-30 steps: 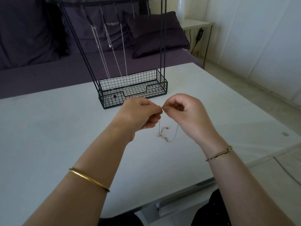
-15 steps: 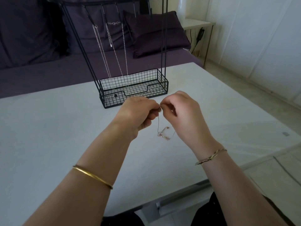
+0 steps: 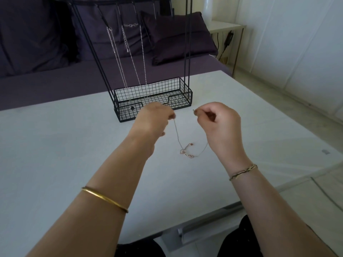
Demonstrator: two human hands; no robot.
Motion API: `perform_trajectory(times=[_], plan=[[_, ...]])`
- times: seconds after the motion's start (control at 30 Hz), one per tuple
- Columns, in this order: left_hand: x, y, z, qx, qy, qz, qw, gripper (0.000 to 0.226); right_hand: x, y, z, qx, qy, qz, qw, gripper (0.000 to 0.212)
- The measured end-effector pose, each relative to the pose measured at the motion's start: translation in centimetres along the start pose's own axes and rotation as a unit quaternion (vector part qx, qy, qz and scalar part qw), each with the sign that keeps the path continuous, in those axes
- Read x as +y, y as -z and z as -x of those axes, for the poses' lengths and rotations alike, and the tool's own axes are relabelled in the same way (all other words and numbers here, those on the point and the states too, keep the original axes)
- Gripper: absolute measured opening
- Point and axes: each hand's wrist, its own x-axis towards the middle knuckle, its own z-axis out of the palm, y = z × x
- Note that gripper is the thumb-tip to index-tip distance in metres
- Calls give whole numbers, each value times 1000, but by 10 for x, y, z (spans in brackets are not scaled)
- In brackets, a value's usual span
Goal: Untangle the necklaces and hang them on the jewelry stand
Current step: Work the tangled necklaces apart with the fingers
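From the head camera, I see both hands just in front of the jewelry stand (image 3: 122, 110), on my side of its wire basket. The left hand (image 3: 154, 120) has its grip pinched on one end of a thin necklace (image 3: 178, 140). The right hand (image 3: 218, 125) pinches the other end, with a tiny bit of metal poking out past the fingertips. The two grips sit apart, and the chain sags between them in a loop. Its lowest part, a small pinkish cluster, hangs nearer to me than the stand. I cannot tell whether that cluster rests on the desk (image 3: 55, 145) or floats just above it.

Silver chains (image 3: 128, 58) already hang from the stand's top bar down into the basket.

My worries, judged from here:
- The cluster looks bunched, so pulling the ends wider could tighten a knot or strain the fine chain.
- A weak pinch could drop one end, and the chain would fall in a heap in front of the stand.
- Lifting the chain to the bar may brush the hung chains and tangle with them.
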Motion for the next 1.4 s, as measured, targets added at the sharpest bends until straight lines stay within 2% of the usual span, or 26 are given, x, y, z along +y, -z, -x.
perform_trajectory(times=[0.1,0.13,0.17,0.23,0.3,0.33,0.57,0.67,0.73,0.83,0.9,1.03,1.2,1.33,1.4], plan=[[4,5,-2,4,32,132,991,20,6,-1,1,-12,-62,-41,997,13],[4,6,-2,-1,37,134,990,19,9,-3,1,-18,-72,-39,996,13],[2,8,-4,0,33,88,996,18,12,-3,1,-22,-78,-33,996,13],[-9,10,-9,2,-7,-100,995,12,16,-3,1,-27,-80,-9,996,14],[-23,12,-13,-5,-55,-256,965,7,21,-3,1,-34,-67,31,997,14],[-30,13,-14,-15,-64,-303,951,11,23,-4,1,-40,-61,49,996,14],[-48,17,-20,-78,-60,-496,863,32,34,-6,2,-96,-42,138,985,11],[-52,22,-22,-68,-59,-512,854,33,37,-9,2,-115,-49,147,981,11],[-55,28,-27,-40,-45,-449,892,32,34,-13,5,-125,-58,117,984,12],[-50,36,-30,6,10,-205,979,32,22,-21,11,-160,-80,38,983,14],[-42,38,-28,1,31,-66,997,32,13,-27,14,-186,-117,-41,975,15],[-22,38,-18,-39,36,122,991,30,4,-37,15,-215,-208,-167,940,16],[-13,42,-13,-60,36,239,968,30,-10,-42,19,-261,-276,-287,879,17],[-11,44,-10,-68,30,280,957,27,-18,-38,18,-294,-333,-370,816,17],[-12,45,-10,-54,8,243,968,26,-19,-34,16,-283,-343,-394,805,17]])
